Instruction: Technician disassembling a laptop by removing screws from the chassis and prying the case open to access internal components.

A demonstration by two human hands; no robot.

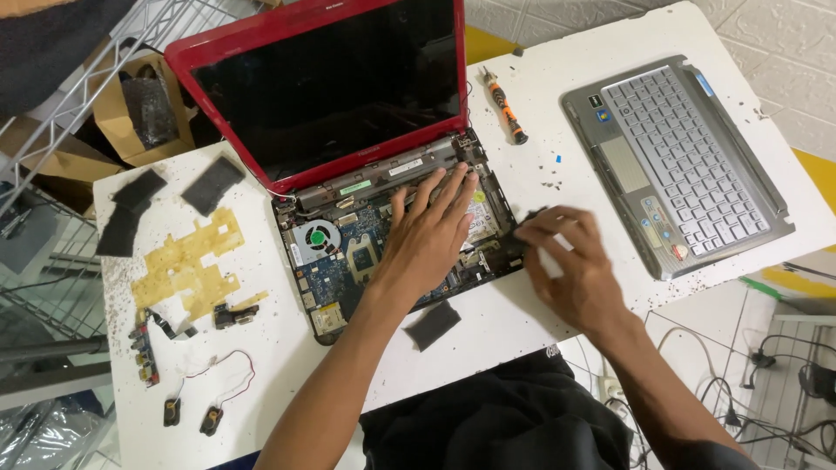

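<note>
A red laptop [261,52] lies open on the white table [557,113], its keyboard cover removed and the blue circuit board [335,278] with a round fan [315,237] exposed. My left hand [431,231] rests flat on the board near the hinge, fingers spread, holding nothing. My right hand [566,261] pinches a small black part [514,244] at the right edge of the laptop base.
A grey keyboard cover [675,165] lies at the right. An orange-handled screwdriver [505,106] lies behind it. Black foam pads [212,183], a yellow film sheet [187,265], two small speakers [192,415] and a dark pad [433,324] lie around. Cables hang at the lower right.
</note>
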